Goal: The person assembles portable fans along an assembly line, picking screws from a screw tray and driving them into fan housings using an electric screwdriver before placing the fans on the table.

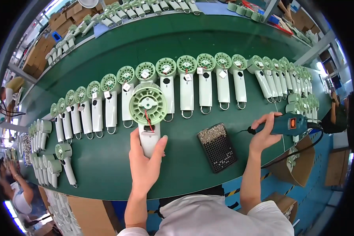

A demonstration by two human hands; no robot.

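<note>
My left hand (144, 165) is wrapped round the white handle of a handheld fan (147, 104). The fan's round green head points away from me, with red wires and a dark opening showing below it. In my right hand (266, 133) is a teal electric screwdriver (293, 124), its thin dark bit pointing left and a black cable trailing from its back end. Between my hands lies a black screw tray (217, 147), its holes filled with small screws at the far end and sparsely dotted with them at the near end. The bit is apart from the tray and the fan.
A curved row of similar fans (187, 84) lies across the green table (177, 157). More fans cluster at the right (299, 76) and left (47, 169). Past the far edge runs another fan-lined surface. Cardboard boxes (291, 167) stand below at right. Other people work at both sides.
</note>
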